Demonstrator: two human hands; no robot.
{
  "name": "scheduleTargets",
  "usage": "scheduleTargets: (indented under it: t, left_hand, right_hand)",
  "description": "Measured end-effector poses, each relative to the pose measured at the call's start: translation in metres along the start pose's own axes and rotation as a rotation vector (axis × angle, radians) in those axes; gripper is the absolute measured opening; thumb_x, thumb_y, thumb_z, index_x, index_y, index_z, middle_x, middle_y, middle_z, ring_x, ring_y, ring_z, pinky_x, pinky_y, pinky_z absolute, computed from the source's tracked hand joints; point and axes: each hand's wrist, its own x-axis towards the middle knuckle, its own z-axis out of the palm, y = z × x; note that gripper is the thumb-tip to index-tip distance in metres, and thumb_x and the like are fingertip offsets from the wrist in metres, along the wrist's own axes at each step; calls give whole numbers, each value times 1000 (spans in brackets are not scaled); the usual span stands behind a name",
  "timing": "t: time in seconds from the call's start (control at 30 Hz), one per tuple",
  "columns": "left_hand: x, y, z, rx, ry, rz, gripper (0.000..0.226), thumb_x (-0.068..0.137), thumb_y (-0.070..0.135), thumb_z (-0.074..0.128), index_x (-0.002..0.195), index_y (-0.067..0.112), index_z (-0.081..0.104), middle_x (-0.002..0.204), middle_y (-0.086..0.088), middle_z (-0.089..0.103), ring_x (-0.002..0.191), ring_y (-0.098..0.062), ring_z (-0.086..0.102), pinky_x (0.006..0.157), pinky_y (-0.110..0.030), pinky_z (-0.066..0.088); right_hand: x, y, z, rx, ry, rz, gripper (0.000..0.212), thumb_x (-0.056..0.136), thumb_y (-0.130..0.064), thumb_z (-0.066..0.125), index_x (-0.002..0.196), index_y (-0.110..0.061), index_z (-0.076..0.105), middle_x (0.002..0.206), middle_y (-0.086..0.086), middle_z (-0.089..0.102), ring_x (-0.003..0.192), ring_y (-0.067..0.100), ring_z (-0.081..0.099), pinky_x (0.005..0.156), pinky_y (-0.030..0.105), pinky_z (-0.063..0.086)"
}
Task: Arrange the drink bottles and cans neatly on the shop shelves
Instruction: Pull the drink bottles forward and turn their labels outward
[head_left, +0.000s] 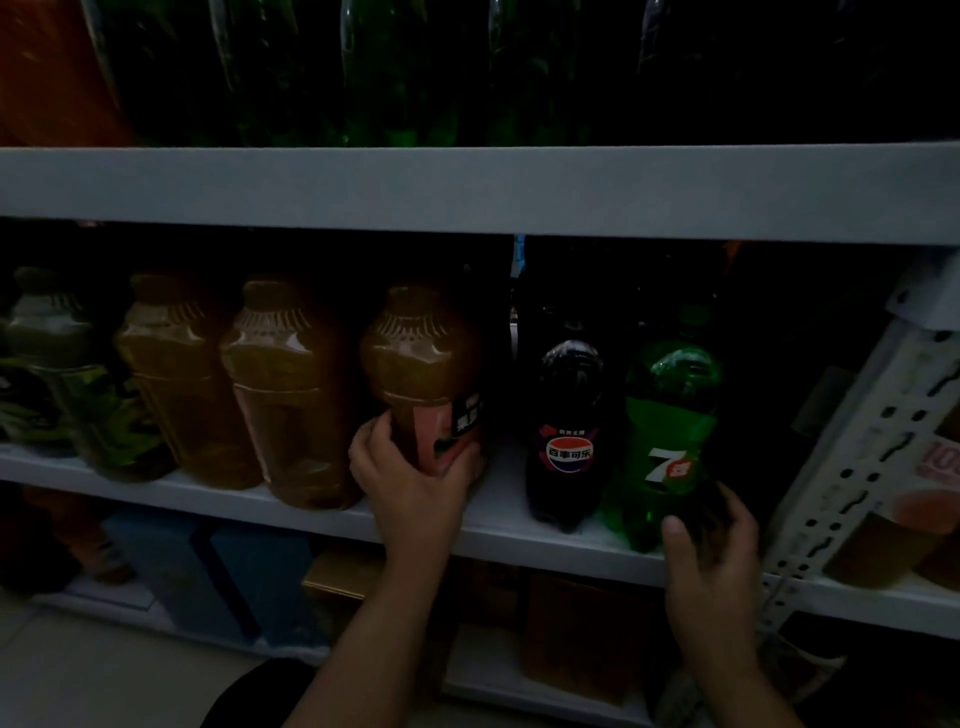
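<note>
We counted four big brown drink bottles (283, 395) in a row on the middle shelf (498, 527). All stood straight up with their caps on top. Our left hand (410, 483) curled its fingers round the bottom of the fourth brown bottle (423, 374). Next stood one dark Pepsi bottle (569, 431) and one green 7Up bottle (670, 441), side by side and upright too. Our right hand (711, 564) gripped the 7Up bottle low down, thumb in front.

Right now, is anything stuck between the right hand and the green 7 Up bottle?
Nothing visible. The right hand grips the base of the green 7 Up bottle; the Pepsi bottle only stands beside it.
</note>
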Motion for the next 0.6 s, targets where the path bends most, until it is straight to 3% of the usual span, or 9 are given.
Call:
scheduleTargets:
  t: [0.07,0.13,0.23,0.33,0.37,0.43,0.53,0.6]
  left_hand:
    - [10,-10,-15,-53,-84,42,90,61,41,84,134,30,33,129,14,30,115,-3,37,86,-11,35]
    - [17,-21,-27,-50,-149,119,84,66,34,85,134,27,36,129,12,33,115,-1,38,85,-3,33]
    - [20,-31,-36,-91,-236,148,75,72,42,77,135,28,38,132,8,39,120,-3,43,93,-15,39]
    - [20,-31,-41,-176,-300,83,73,77,52,65,140,33,35,137,9,42,125,-5,45,99,-35,46]
    - [20,-30,-43,-201,-323,82,71,79,51,64,141,33,35,138,8,43,126,-7,45,100,-39,46]
    - [20,-28,-48,-204,-356,125,65,87,41,63,144,29,35,137,6,47,125,-8,48,99,-38,47]
    - [15,-23,-52,-95,-273,178,56,92,29,61,143,32,38,128,15,53,117,4,51,94,-18,46]
    - [11,-21,-51,-113,-274,128,57,93,24,60,144,31,37,129,14,55,117,6,50,91,-10,43]
  right_hand:
    - [0,-1,-1,-43,11,-24,60,81,-44,60,135,-27,38,133,4,47,121,21,48,98,40,42]
    - [-8,-6,0,-121,81,-115,58,88,-46,58,133,-13,41,133,12,45,121,25,46,97,31,41]
    - [-48,-24,22,-180,131,-321,54,90,-51,46,123,-8,49,129,10,48,122,25,45,102,22,34]
    - [-85,-49,73,-122,-281,-458,37,91,-48,47,124,-32,51,135,-16,47,127,4,43,102,11,30]
    - [-84,-61,92,-79,-407,-428,41,90,-47,49,131,-41,44,139,-23,40,129,-1,38,102,8,28]
    - [-67,-80,127,46,-500,-205,55,89,-46,52,135,-56,25,144,-26,29,130,-5,33,101,11,31]
    - [-29,-93,166,283,-542,230,59,91,-32,53,141,-48,26,143,-8,41,121,9,46,94,30,43]
    - [-22,-95,174,317,-562,311,57,86,-33,51,140,-42,35,133,-4,54,111,10,53,86,32,46]
